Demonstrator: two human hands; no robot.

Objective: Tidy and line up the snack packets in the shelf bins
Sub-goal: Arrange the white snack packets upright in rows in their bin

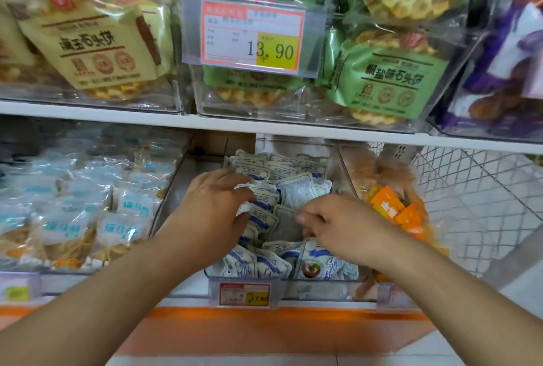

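Observation:
A clear plastic bin (320, 285) on the lower shelf holds several small white-and-blue snack packets (264, 263). My left hand (208, 213) rests over the left side of the bin, its fingers curled around the edges of a few upright packets (258, 210). My right hand (340, 221) is over the right side with fingers bent inward, pinching at a packet near the middle; what it grips is partly hidden. One packet (302, 189) lies tilted with its back label showing, just beyond both hands.
Left of the bin lie clear bags with light-blue labels (73, 218). Orange packets (393, 207) fill the bin on the right, beside a white wire basket (484, 204). The upper shelf holds yellow (97, 42) and green (390, 78) waffle-biscuit bags and a price tag (252, 33).

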